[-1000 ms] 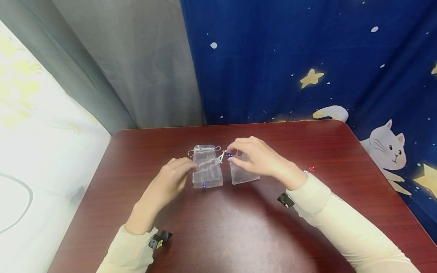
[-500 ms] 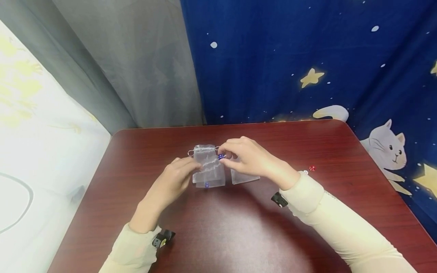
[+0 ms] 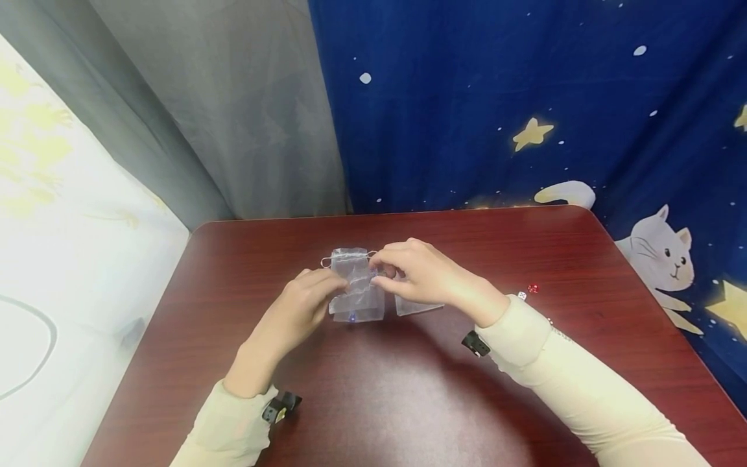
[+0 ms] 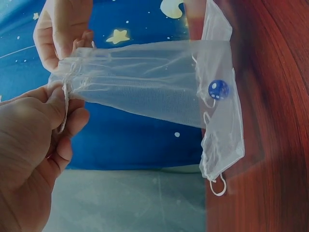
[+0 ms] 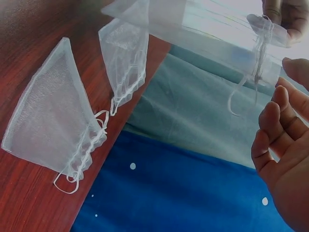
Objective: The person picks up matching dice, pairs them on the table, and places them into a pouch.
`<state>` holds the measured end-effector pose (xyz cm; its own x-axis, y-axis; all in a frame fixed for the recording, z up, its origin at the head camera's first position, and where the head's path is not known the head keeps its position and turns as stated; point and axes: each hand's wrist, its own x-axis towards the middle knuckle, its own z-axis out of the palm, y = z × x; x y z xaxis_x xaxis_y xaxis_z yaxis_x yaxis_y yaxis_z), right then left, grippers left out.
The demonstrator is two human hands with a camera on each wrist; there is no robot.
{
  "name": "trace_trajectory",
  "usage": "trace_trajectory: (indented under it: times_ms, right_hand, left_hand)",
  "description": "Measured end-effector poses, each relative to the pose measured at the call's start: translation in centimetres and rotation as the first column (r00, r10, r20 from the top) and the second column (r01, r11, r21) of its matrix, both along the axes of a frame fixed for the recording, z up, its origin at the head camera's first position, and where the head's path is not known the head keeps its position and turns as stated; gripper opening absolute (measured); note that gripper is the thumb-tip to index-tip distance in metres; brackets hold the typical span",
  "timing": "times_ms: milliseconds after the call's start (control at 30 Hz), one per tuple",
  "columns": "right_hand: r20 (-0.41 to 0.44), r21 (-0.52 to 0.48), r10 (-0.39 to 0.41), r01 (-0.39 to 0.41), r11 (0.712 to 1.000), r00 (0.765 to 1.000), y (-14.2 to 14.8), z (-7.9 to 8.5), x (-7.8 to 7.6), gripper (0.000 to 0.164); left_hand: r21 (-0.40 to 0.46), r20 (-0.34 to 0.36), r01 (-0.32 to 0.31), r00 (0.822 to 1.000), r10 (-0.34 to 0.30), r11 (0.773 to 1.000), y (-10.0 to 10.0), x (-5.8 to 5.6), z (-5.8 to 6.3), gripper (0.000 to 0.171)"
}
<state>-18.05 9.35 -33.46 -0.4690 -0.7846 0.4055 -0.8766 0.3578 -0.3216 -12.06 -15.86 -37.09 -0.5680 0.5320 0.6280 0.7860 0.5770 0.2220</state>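
Observation:
My left hand (image 3: pixel 297 305) pinches the gathered mouth of a sheer white drawstring pouch (image 4: pixel 140 77), which hangs tilted with its lower end over the table. A blue die (image 4: pixel 218 90) shows at the pouch's bottom. At the pouch's mouth is my right hand (image 3: pixel 417 275), its thumb and forefinger apart and the other fingers loosely bent. A blurred bluish patch (image 5: pixel 240 53) shows through the pouch wall just below the mouth, too unclear to name surely. Beneath the held pouch lies a second pouch (image 5: pixel 125 53); a third pouch (image 5: pixel 50 111) lies to its right, partly hidden by my right hand in the head view.
A white die (image 3: pixel 522 296) and something small and red (image 3: pixel 533 288), seemingly dice, lie on the dark red table (image 3: pixel 379 402) near my right sleeve. Further small light pieces (image 3: pixel 550 320) peep out beside that sleeve. Grey and blue curtains (image 3: pixel 455 110) hang behind the table's far edge.
My right hand has moved left to the held pouch's mouth. The blue die it pinched before no longer shows clearly between its fingers. My left hand has shifted slightly right with the pouch.

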Motion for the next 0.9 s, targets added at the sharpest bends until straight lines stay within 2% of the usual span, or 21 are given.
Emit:
trace_trajectory:
  times_ms: [233,433,567,700,900]
  right_hand:
    - [0.036,-0.001,-0.016,0.016,1.0,0.999,0.4,-0.1,0.0,0.015]
    - [0.089,0.02,-0.031,0.029,0.999,0.996,0.8,-0.4,-0.1,0.035]
    - [0.115,0.036,-0.047,0.043,0.998,0.992,1.0,-0.7,-0.2,0.04]
    - [0.11,0.038,-0.041,0.037,0.999,0.993,1.0,-0.9,-0.4,0.035]
    - [0.047,0.043,-0.029,0.027,0.999,0.998,1.1,-1.3,-0.7,0.011]
  left_hand:
    - [-0.002,-0.008,0.0,1.0,0.0,1.0,0.1,0.0,0.0,0.022]
    - [0.003,-0.016,0.003,1.0,-0.003,1.0,0.0,0.0,0.0,0.022]
    - [0.01,-0.026,-0.002,1.0,0.002,1.0,-0.1,0.0,0.0,0.022]
    - [0.015,-0.034,-0.006,0.999,0.006,1.0,-0.2,0.0,0.0,0.022]
    - [0.033,-0.046,0.001,0.999,0.0,0.999,-0.4,-0.2,-0.1,0.022]
